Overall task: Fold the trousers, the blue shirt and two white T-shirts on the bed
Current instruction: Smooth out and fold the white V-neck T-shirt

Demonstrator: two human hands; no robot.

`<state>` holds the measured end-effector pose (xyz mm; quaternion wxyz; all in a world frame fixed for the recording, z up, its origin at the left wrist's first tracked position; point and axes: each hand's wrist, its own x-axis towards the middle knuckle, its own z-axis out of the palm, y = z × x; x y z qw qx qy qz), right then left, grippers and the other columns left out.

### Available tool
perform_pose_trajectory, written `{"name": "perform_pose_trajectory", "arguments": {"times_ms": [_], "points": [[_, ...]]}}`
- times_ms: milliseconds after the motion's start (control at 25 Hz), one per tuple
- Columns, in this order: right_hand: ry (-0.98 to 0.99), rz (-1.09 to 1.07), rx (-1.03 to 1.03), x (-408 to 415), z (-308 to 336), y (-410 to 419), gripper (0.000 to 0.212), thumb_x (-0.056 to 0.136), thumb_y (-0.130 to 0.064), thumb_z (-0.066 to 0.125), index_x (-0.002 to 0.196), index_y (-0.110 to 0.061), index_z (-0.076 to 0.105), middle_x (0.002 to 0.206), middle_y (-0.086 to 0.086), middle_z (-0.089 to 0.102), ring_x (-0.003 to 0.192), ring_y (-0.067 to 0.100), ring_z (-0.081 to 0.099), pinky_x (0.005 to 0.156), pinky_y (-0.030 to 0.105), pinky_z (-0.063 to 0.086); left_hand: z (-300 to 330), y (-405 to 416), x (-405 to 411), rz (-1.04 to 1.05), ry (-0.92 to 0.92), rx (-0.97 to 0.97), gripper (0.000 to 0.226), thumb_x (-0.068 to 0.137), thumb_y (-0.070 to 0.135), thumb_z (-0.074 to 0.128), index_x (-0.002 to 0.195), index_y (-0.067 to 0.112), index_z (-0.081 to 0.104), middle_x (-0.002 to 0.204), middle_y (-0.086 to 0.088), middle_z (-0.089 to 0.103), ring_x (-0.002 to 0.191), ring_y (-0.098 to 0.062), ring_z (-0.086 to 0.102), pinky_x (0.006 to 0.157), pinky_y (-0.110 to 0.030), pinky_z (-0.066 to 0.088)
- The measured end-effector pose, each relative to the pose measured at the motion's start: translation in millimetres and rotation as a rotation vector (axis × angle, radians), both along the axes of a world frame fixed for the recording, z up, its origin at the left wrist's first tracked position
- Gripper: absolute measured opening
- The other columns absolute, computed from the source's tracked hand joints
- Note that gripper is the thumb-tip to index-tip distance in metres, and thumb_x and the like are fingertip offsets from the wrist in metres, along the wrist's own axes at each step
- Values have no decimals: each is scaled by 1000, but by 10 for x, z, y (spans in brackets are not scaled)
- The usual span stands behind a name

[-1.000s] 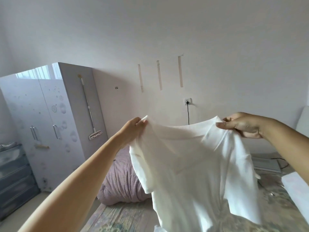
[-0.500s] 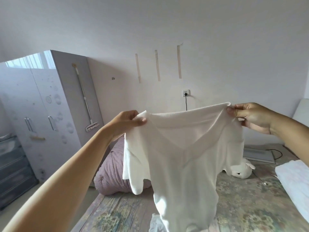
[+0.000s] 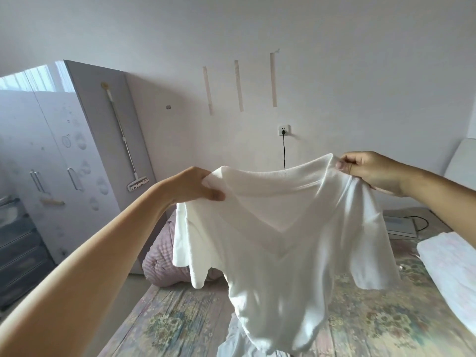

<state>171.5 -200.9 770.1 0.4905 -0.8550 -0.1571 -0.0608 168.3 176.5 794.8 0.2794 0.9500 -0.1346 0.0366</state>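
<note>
A white V-neck T-shirt (image 3: 280, 253) hangs in the air in front of me, spread out by its shoulders above the bed (image 3: 180, 320) with its floral cover. My left hand (image 3: 193, 185) pinches the left shoulder. My right hand (image 3: 371, 171) pinches the right shoulder, slightly higher. The sleeves droop at both sides and the hem dangles near a bit of pale cloth (image 3: 231, 341) lying on the bed below. The trousers and the blue shirt are not in sight.
A striped pinkish bundle (image 3: 159, 256) lies at the bed's far left edge. A white pillow (image 3: 450, 266) sits at the right. A grey wardrobe (image 3: 64, 150) with a mop (image 3: 123, 140) on its side stands left. A flat white device (image 3: 401, 225) with a cable lies near the wall.
The shirt has been stretched wider and turned so its V-neck faces me. Both hands stay on the shoulders. My view has tilted and the hands sit a little higher.
</note>
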Motion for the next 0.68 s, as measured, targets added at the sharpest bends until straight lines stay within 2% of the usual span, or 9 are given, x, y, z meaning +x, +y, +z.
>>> {"name": "perform_pose_trajectory", "arguments": {"times_ms": [80,120,200,280,360,480,520,600,680], "points": [[107,11,99,-74,31,-31,28,90,-27,57,105,-5,65,105,16,68,94,27,64,90,35,49,-13,-5,-58,-5,63,-104,51,71,53,69,95,8,69,95,-13,72,91,-29,68,88,-45,53],[133,7,120,-121,41,-35,31,89,-27,58,106,-2,65,107,18,69,99,29,64,94,41,48,-30,-18,-89,-7,95,-154,54,76,58,62,95,7,69,95,-13,72,90,-30,69,88,-46,53],[186,-72,189,-182,12,-5,40,88,-31,59,107,5,64,105,22,68,99,34,64,96,45,48,-111,-78,-104,69,93,-248,57,80,61,58,92,6,70,90,-12,72,81,-30,69,84,-47,54],[236,-105,327,-208,-68,132,45,90,-30,59,111,10,60,109,25,66,102,35,63,98,46,46,-217,-271,-124,192,53,-381,47,83,51,63,84,5,70,81,-13,66,69,-26,62,72,-41,54],[234,-139,413,-198,-144,351,43,88,-31,64,106,8,63,107,22,66,94,31,64,89,40,48,-299,-574,-162,271,60,-528,32,86,37,65,78,6,71,78,-15,65,63,-24,61,65,-38,54],[218,-109,415,-199,-199,727,29,88,-29,64,78,-2,65,78,12,62,66,23,57,66,31,44,-335,-1010,-253,263,87,-637,27,88,30,64,72,8,67,72,-11,63,53,-18,57,57,-28,51],[194,-77,367,-222,-206,841,30,89,-28,62,69,-6,59,70,10,56,60,21,54,63,30,42,-338,-1140,-290,236,104,-675,27,89,29,62,74,7,65,73,-11,63,54,-17,59,57,-27,52],[100,-39,234,-281,-212,1010,32,92,-30,57,69,-8,51,65,9,46,57,20,48,60,30,39,-331,-1321,-378,197,161,-742,32,94,29,55,77,3,62,71,-10,62,52,-15,60,51,-26,56],[5,-9,101,-328,-202,1033,37,93,-30,56,64,-10,45,62,6,37,58,18,38,56,27,34,-300,-1403,-453,156,263,-818,46,99,38,42,84,-1,60,72,-13,62,54,-18,63,51,-29,57]]}}
